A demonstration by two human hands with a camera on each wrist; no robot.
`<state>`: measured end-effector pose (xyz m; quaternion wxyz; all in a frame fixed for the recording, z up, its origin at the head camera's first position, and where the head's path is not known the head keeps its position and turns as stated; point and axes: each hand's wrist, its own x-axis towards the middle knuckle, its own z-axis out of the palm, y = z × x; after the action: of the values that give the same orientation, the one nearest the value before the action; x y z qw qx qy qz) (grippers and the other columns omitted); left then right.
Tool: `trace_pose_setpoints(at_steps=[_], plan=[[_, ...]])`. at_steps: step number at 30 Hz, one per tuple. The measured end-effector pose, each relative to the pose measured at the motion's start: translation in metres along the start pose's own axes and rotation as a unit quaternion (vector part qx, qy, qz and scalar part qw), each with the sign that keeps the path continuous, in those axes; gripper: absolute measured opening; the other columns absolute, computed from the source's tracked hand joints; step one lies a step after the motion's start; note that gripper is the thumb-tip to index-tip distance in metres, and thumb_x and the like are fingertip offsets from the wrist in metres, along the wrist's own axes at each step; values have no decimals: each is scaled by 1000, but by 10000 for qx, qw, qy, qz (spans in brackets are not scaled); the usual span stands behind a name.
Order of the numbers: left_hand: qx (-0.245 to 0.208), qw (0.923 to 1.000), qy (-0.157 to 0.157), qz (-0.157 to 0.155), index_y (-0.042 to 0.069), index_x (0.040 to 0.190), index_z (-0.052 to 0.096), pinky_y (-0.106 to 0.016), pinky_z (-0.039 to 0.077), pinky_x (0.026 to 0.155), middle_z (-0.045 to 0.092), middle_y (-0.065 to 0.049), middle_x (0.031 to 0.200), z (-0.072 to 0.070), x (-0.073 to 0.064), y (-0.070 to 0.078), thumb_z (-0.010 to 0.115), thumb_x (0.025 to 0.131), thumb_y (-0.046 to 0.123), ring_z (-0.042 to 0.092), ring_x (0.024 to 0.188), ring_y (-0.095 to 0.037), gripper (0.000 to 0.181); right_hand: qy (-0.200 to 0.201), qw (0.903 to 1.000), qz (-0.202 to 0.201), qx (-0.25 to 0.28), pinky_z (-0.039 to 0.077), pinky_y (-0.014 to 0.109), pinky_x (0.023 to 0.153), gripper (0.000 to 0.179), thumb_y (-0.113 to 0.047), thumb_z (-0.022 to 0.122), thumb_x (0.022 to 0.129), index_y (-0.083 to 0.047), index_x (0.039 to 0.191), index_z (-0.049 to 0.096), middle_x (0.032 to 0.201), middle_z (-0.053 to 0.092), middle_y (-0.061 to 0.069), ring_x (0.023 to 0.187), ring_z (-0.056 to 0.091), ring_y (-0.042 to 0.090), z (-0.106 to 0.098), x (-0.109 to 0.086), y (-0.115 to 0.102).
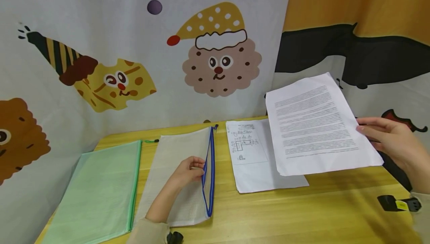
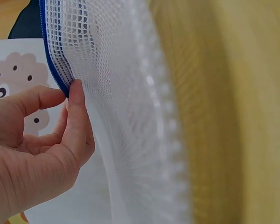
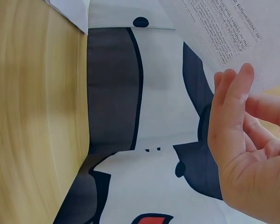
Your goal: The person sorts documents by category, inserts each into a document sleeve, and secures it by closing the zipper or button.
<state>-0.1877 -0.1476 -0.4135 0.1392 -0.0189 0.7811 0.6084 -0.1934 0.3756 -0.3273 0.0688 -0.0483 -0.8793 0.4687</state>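
My left hand [image 1: 189, 171] pinches the blue-zippered edge of a white mesh zipper pouch [image 1: 184, 143], and its mouth gapes along the right side. In the left wrist view, thumb and forefinger of the left hand [image 2: 51, 135] grip the blue zipper edge of the mesh [image 2: 126, 107]. At the right, my right hand [image 1: 391, 139] holds a printed sheet of paper [image 1: 312, 128] by its right edge, raised above the table. The right wrist view shows the right hand [image 3: 252, 126] with its fingertips at the edge of the paper [image 3: 266, 60].
Left of the white pouch lies a green mesh zipper pouch [image 1: 97, 191]. Papers with a printed diagram [image 1: 248, 173] lie on the wooden table [image 1: 268, 218], partly under the raised sheet. A curtain with cartoon figures [image 1: 134, 24] hangs behind the table.
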Motion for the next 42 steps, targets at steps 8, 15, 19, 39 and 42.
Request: trace_pose_setpoints(at_steps=[8,15,19,39,42], plan=[[-88,9999,-78,6,-9,121,53,-27,57,75,60,-14,107,-1,-2,1,59,87,-8,59,88,-15,35,-287,9995,81,38,58,20,65,13,-28,56,102,-29,115,58,90,54,-37,74,63,1,8,3,-4],[-90,9998,-159,54,-11,123,52,-28,58,77,60,-15,109,-1,-4,2,59,87,-7,59,88,-14,37,-661,9970,138,371,59,26,64,16,-27,59,100,-31,116,59,91,61,-33,76,66,2,16,6,-5],[-92,9998,-178,96,-11,124,52,-28,58,77,60,-16,110,-1,-4,2,59,87,-7,59,88,-14,37,-925,9940,2,589,59,26,64,18,-22,59,100,-36,111,63,93,64,-29,78,67,4,18,5,-6],[-163,9995,-240,161,-11,124,51,-26,57,76,59,-16,110,-1,-4,2,58,86,-6,58,88,-13,39,-1492,9874,-140,506,60,30,67,18,-25,58,101,-30,117,65,95,66,-26,83,68,6,47,4,-11],[-165,9995,-226,147,-11,124,51,-26,57,76,59,-15,110,-1,-5,2,58,86,-6,58,88,-13,39,-1538,9868,-138,495,60,31,68,20,-26,59,100,-25,120,65,95,67,-26,83,68,6,52,3,-12]])
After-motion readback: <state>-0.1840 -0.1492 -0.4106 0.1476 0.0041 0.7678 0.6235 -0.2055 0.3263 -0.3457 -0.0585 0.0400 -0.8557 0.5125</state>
